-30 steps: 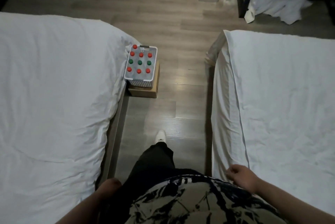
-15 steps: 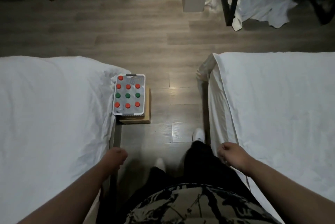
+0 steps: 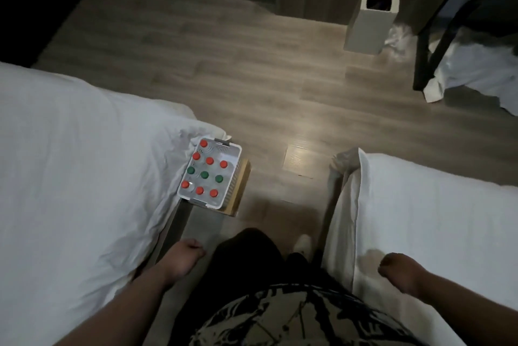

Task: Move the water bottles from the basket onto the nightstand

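White perforated plastic basket (image 3: pixel 235 162) sits on a tan cardboard box (image 3: pixel 240 194) beside the left white-sheeted bed (image 3: pixel 70 177), holding red- and green-capped water bottles (image 3: pixel 205 175). Left hand (image 3: pixel 187 257) and right hand (image 3: pixel 399 270) appear loosely curled and empty, well apart from it.

Dim room with grey-brown wood-plank floor (image 3: pixel 252 70). Two white-sheeted beds, left bed (image 3: pixel 70 177) and right bed (image 3: pixel 437 228), flank a narrow aisle. Beyond: a pale square bin (image 3: pixel 364 26), black frame legs (image 3: pixel 423 45), crumpled white cloth (image 3: pixel 476 68), light wall with dark skirting.
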